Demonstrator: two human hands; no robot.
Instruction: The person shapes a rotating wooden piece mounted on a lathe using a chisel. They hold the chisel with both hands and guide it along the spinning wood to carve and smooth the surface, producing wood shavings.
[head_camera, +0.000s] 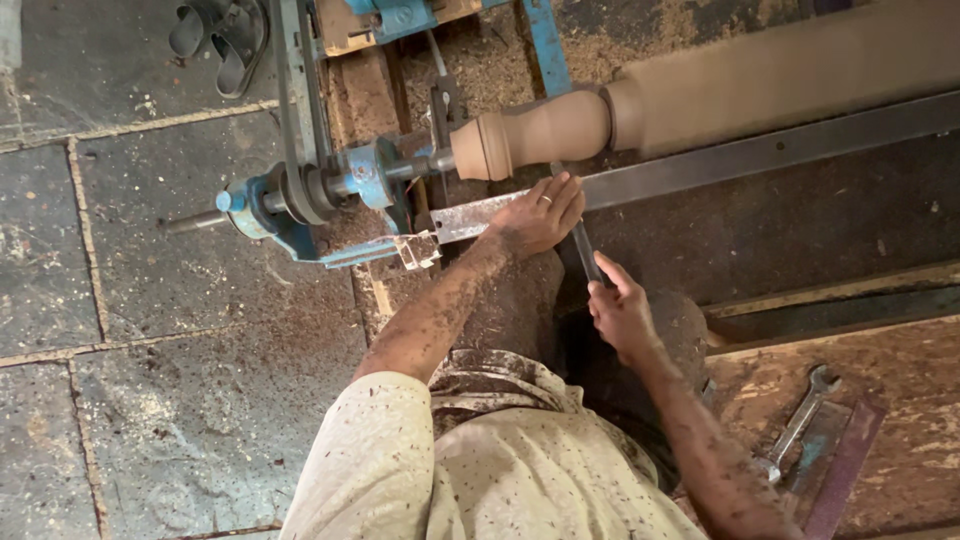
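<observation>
Far upper left of the frame there's a pair of dark sandals sitting on the grey stone-slab floor, which is dusted with sawdust. Moving right, you hit the blue-painted metal lathe headstock with its steel spindle sticking out to the left and a dark drive belt running up to the top edge.

Center frame is my left hand, ring on one finger, lying palm-down on the long flat steel tool rest bar that runs off toward the upper right. Fingers are close together and curled over the bar, pressing the dark steel turning chisel against it. The chisel's tip disappears under my fingers right below the pale turned wooden spindle, which sits in the upper middle, mounted on the lathe, with a rounded bulb and a collar at its left end and a fat plain cylinder stretching to the upper right. Can't tell whether the edge is actually touching the wood.

Just right and lower, my right hand is wrapped around the chisel's lower end, fingers closed on it. Both forearms are speckled with wood chips.

Lower right, a silver open-ended spanner lies on a sawdusty wooden board.
</observation>
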